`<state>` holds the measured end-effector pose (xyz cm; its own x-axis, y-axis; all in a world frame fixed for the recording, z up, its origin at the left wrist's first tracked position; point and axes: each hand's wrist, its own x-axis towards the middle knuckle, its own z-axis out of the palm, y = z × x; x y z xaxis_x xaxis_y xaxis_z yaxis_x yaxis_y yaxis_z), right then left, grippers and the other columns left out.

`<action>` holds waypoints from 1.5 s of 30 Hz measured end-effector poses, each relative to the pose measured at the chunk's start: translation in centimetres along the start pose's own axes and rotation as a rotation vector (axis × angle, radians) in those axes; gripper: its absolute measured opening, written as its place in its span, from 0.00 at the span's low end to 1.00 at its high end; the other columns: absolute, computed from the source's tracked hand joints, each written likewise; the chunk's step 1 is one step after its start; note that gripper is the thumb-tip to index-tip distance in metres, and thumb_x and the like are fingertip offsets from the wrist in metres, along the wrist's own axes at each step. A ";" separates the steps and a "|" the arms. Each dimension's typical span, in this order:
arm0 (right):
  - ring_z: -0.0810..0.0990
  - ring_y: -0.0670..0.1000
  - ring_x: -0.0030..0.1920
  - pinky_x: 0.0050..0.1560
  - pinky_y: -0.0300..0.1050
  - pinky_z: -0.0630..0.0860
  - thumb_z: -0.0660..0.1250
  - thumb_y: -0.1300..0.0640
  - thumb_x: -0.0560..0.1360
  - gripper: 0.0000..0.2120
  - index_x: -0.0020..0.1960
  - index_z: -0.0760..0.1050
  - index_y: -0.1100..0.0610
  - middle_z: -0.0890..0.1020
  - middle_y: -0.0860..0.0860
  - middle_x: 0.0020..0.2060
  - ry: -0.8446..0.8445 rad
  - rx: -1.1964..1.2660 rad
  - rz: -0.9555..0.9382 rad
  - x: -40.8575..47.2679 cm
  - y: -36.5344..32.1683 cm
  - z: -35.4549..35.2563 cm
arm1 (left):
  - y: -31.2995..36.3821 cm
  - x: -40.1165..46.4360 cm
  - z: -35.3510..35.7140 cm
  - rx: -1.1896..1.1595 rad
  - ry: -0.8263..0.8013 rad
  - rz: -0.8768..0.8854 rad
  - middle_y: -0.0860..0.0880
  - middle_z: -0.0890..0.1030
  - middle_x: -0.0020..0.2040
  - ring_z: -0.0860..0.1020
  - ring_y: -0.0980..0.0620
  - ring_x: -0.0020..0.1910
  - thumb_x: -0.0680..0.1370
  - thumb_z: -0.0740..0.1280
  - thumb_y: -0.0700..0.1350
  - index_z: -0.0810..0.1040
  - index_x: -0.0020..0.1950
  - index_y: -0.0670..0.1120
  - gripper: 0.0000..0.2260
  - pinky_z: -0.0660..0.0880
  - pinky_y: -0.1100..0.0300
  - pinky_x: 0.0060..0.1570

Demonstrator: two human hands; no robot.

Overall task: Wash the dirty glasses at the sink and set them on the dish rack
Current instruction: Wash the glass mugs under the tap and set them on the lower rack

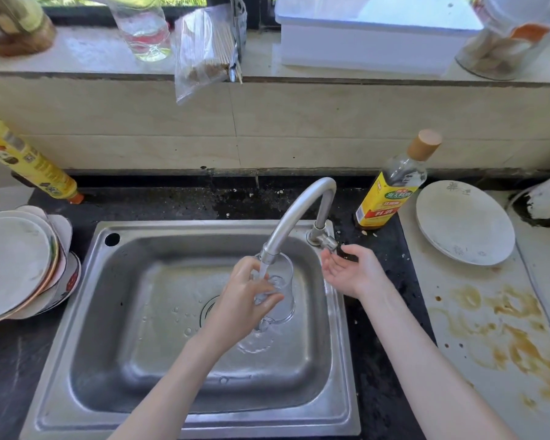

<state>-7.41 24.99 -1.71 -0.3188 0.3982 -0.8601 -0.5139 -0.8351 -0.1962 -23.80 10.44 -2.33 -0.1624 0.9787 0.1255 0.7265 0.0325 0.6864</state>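
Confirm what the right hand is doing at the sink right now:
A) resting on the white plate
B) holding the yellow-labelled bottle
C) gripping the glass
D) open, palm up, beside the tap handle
D: the right hand lies open beside the tap handle, while the left hand holds the glass under the stream.

The sink (86, 328) is brushed, dull-shining steel like the matt metal tap (299, 211), the glass (283, 290) clear and smooth, the desk (13, 360) dark speckled stone, the plates (16, 265) glossy glazed ceramic, the bottle (391, 188) clear glass with a wood-like cap.
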 end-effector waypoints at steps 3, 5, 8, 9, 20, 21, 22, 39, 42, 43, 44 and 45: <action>0.77 0.53 0.41 0.39 0.39 0.71 0.58 0.61 0.76 0.12 0.51 0.71 0.70 0.77 0.60 0.43 -0.018 0.077 0.029 -0.5 -1.5 0.5 | -0.1 0.1 -0.2 -0.010 0.010 0.022 0.61 0.65 0.47 0.68 0.65 0.44 0.70 0.73 0.46 0.83 0.39 0.44 0.05 0.64 0.75 0.48; 0.77 0.53 0.41 0.37 0.39 0.71 0.59 0.61 0.76 0.12 0.54 0.69 0.70 0.76 0.61 0.45 -0.017 0.144 0.026 -0.4 -2.3 0.7 | -0.1 0.1 -0.3 -0.005 0.032 0.030 0.62 0.64 0.48 0.68 0.64 0.44 0.70 0.74 0.45 0.83 0.38 0.44 0.05 0.65 0.73 0.47; 0.77 0.52 0.42 0.37 0.39 0.71 0.59 0.61 0.77 0.14 0.58 0.68 0.69 0.76 0.61 0.47 -0.036 0.222 0.022 0.1 -2.3 0.4 | -0.1 0.2 -0.4 -0.041 0.078 -0.020 0.59 0.66 0.50 0.71 0.58 0.46 0.69 0.74 0.46 0.83 0.37 0.44 0.06 0.65 0.70 0.47; 0.78 0.52 0.43 0.37 0.39 0.72 0.60 0.60 0.77 0.15 0.59 0.68 0.69 0.77 0.61 0.48 -0.056 0.241 0.016 0.1 -2.1 0.1 | -0.2 0.3 -0.4 -0.067 0.090 -0.044 0.56 0.67 0.51 0.72 0.55 0.49 0.69 0.74 0.47 0.83 0.37 0.44 0.06 0.65 0.69 0.50; 0.79 0.57 0.58 0.52 0.51 0.78 0.65 0.43 0.71 0.23 0.62 0.73 0.54 0.79 0.54 0.58 -0.215 -0.571 -0.070 -0.5 8.0 -4.6 | -0.3 -0.4 -0.2 -0.807 0.183 -0.790 0.48 0.75 0.64 0.72 0.54 0.64 0.68 0.76 0.45 0.85 0.37 0.46 0.03 0.67 0.52 0.66; 0.79 0.57 0.58 0.51 0.51 0.79 0.67 0.43 0.69 0.25 0.63 0.73 0.53 0.79 0.54 0.59 -0.225 -0.504 -0.068 -0.5 8.5 -4.7 | -0.6 -0.7 0.2 -0.895 0.202 -0.849 0.47 0.77 0.62 0.74 0.52 0.62 0.67 0.76 0.46 0.85 0.38 0.45 0.05 0.68 0.49 0.66; 0.79 0.58 0.56 0.51 0.52 0.79 0.69 0.45 0.67 0.27 0.63 0.72 0.54 0.79 0.55 0.58 -0.210 -0.453 -0.085 -0.5 8.8 -4.8 | -0.9 -1.0 0.6 -0.984 0.223 -0.902 0.45 0.80 0.57 0.77 0.49 0.58 0.67 0.75 0.46 0.85 0.40 0.43 0.07 0.70 0.49 0.64; 0.73 0.41 0.53 0.51 0.29 0.69 0.75 0.48 0.65 0.28 0.59 0.63 0.39 0.71 0.45 0.54 -0.191 -1.562 -0.803 -3.0 8.6 -4.1 | -1.9 -5.0 3.0 -0.437 -0.266 -0.514 0.58 0.60 0.69 0.62 0.58 0.69 0.69 0.75 0.45 0.55 0.72 0.56 0.39 0.60 0.58 0.70; 0.72 0.38 0.52 0.49 0.25 0.67 0.74 0.49 0.66 0.28 0.61 0.66 0.42 0.72 0.40 0.51 -0.304 -1.612 -0.804 -4.3 8.6 -3.4 | -0.6 -4.4 2.3 -0.306 -0.283 -0.277 0.67 0.61 0.66 0.61 0.65 0.66 0.68 0.76 0.49 0.54 0.67 0.64 0.38 0.57 0.71 0.65; 0.72 0.37 0.52 0.50 0.25 0.67 0.74 0.49 0.66 0.27 0.61 0.66 0.41 0.71 0.37 0.50 -0.334 -1.626 -0.811 -4.8 8.7 -3.2 | -0.2 -4.3 2.1 -0.278 -0.248 -0.234 0.68 0.64 0.63 0.64 0.66 0.64 0.67 0.76 0.49 0.55 0.64 0.66 0.37 0.59 0.73 0.62; 0.72 0.36 0.53 0.52 0.27 0.67 0.74 0.49 0.66 0.28 0.61 0.65 0.40 0.71 0.35 0.49 -0.349 -1.640 -0.808 -5.2 8.6 -3.0 | -0.1 -4.3 1.8 -0.255 -0.211 -0.204 0.69 0.66 0.60 0.67 0.65 0.61 0.67 0.76 0.49 0.57 0.63 0.66 0.35 0.62 0.74 0.59; 0.71 0.36 0.54 0.55 0.29 0.67 0.74 0.48 0.66 0.30 0.63 0.63 0.39 0.70 0.34 0.51 -0.353 -1.650 -0.789 -5.5 8.7 -2.8 | 0.0 -4.3 1.6 -0.243 -0.185 -0.189 0.69 0.68 0.59 0.69 0.65 0.59 0.67 0.76 0.49 0.58 0.62 0.66 0.34 0.64 0.74 0.56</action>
<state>-7.89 14.51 -0.01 -0.6624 0.6981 -0.2717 0.5193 0.1666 -0.8382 -22.04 6.53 -4.01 -0.1386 0.9809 -0.1367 0.5118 0.1891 0.8380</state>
